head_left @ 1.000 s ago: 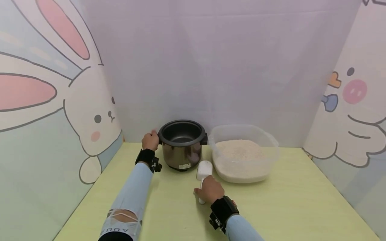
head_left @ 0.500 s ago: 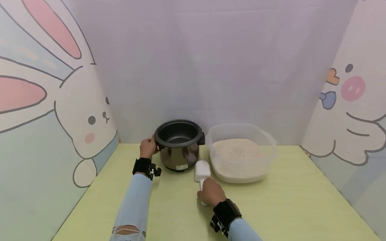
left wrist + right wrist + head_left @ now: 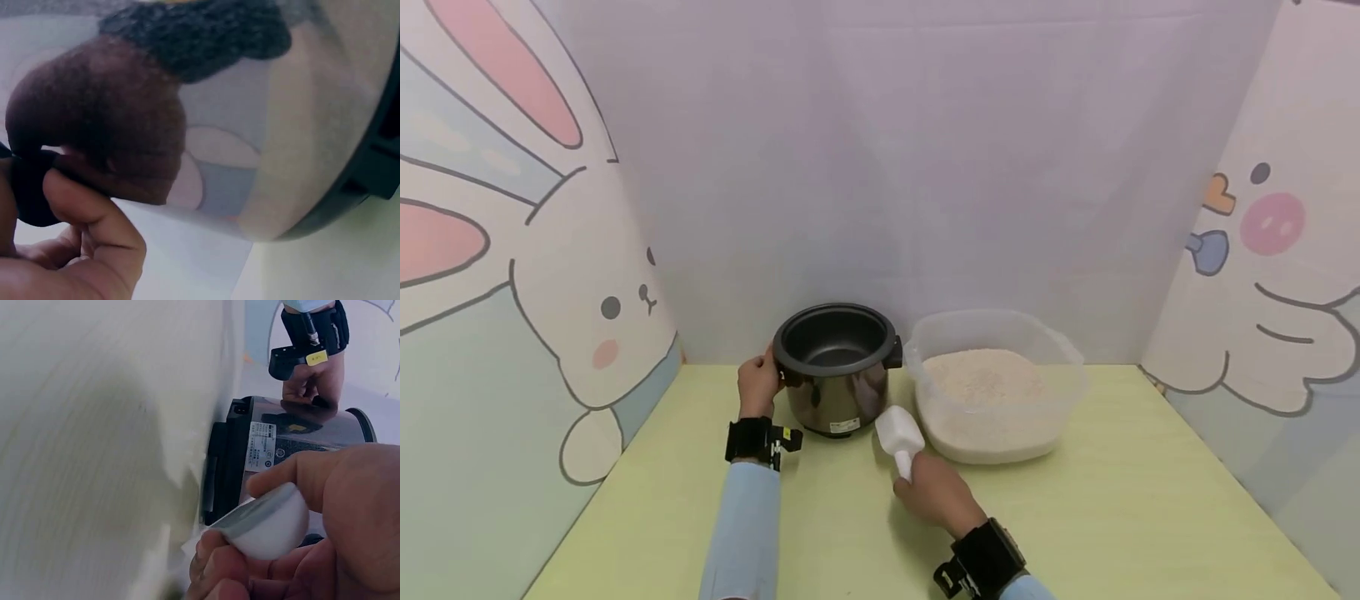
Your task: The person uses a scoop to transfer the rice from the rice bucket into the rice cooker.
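A shiny brown rice cooker (image 3: 842,400) with a black rim and black inside stands lidless at the back. My left hand (image 3: 758,383) holds its left side handle. In the left wrist view the thumb and fingers pinch that black handle (image 3: 34,190), and the glossy wall mirrors the hand. My right hand (image 3: 934,492) grips a white scoop (image 3: 898,432) by its handle, its bowl pointing away and to the left, just in front of the cooker. In the right wrist view the fingers wrap the white handle end (image 3: 269,528), with the scoop's bowl mostly hidden.
A translucent plastic tub (image 3: 1000,433) of pale grain, apparently rice (image 3: 985,379), stands right of the cooker. The yellow-green table (image 3: 1120,517) is bounded by a pale back curtain (image 3: 880,167) and side walls with cartoon animals.
My right hand has closed its thumb around the scoop's handle and turned the scoop so its bowl tilts left. My left hand stays at the cooker's handle. The head view has shifted slightly.
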The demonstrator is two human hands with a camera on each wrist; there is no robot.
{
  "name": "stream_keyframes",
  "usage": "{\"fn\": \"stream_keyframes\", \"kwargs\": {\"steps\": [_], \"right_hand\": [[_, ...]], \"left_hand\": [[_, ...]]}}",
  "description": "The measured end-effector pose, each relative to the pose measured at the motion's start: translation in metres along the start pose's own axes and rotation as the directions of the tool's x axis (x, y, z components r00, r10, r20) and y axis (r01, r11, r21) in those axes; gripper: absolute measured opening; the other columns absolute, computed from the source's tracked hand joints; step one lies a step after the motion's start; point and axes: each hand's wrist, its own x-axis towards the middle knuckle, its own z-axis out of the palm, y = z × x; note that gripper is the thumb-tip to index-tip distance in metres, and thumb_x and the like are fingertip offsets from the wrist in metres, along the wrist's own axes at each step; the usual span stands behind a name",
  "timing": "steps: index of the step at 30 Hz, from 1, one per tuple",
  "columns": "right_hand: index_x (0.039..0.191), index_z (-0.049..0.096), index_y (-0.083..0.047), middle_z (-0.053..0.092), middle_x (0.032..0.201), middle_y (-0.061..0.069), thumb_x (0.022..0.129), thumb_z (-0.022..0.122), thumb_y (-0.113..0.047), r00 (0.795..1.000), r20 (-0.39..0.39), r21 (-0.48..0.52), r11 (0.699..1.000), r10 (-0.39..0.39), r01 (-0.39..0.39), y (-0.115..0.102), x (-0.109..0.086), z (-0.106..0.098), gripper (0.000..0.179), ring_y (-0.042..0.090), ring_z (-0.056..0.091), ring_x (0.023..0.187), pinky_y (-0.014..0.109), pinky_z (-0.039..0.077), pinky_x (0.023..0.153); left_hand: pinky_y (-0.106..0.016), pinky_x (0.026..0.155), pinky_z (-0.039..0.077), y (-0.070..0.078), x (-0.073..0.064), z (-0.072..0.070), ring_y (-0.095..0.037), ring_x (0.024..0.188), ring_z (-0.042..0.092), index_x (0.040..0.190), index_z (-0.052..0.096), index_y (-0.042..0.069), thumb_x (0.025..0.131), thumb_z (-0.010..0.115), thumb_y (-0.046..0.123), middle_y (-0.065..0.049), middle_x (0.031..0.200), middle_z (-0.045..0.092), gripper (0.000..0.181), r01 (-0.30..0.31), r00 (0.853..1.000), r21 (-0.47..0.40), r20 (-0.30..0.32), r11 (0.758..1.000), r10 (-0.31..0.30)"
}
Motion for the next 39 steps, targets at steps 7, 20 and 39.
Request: {"fn": "stream_keyframes", "kwargs": {"steps": [7, 20, 39], "right_hand": [[0.099, 0.054, 0.003, 0.050, 0.074, 0.007, 0.096, 0.055, -0.013, 0.999, -0.040, 0.052, 0.999, -0.010, 0.012, -0.002, -0.007, 0.001, 0.016, 0.018, 0.045, 0.058, 0.033, 0.037, 0.049], [0.107, 0.051, 0.004, 0.048, 0.072, 0.004, 0.100, 0.045, -0.001, 0.993, -0.039, 0.158, 0.981, -0.112, 0.117, 0.004, -0.023, -0.004, 0.010, 0.013, 0.043, 0.054, 0.028, 0.035, 0.047], [0.105, 0.059, -0.009, 0.046, 0.070, -0.009, 0.108, 0.054, -0.012, 0.829, -0.386, -0.061, 0.908, -0.405, 0.415, 0.006, -0.012, -0.078, 0.006, 0.003, 0.041, 0.056, 0.027, 0.038, 0.052]], "left_hand": [[-0.027, 0.063, 0.054, -0.001, 0.000, -0.012, -0.012, 0.059, 0.055, 0.072, 0.055, 0.009, 0.104, 0.060, 0.038, 0.000, 0.068, 0.050, 0.043, 0.054, 0.996, -0.086, 0.069, 0.995, -0.048], [-0.026, 0.063, 0.053, 0.000, 0.000, -0.018, -0.010, 0.052, 0.047, 0.070, 0.056, 0.009, 0.104, 0.063, 0.032, 0.000, 0.065, 0.049, 0.041, 0.096, 0.992, -0.212, 0.099, 0.973, -0.077], [-0.023, 0.059, 0.049, -0.006, 0.004, -0.010, -0.009, 0.055, 0.048, 0.070, 0.058, 0.008, 0.106, 0.059, 0.024, -0.001, 0.070, 0.053, 0.040, 0.131, 0.990, -0.278, 0.094, 0.952, -0.109]]}}
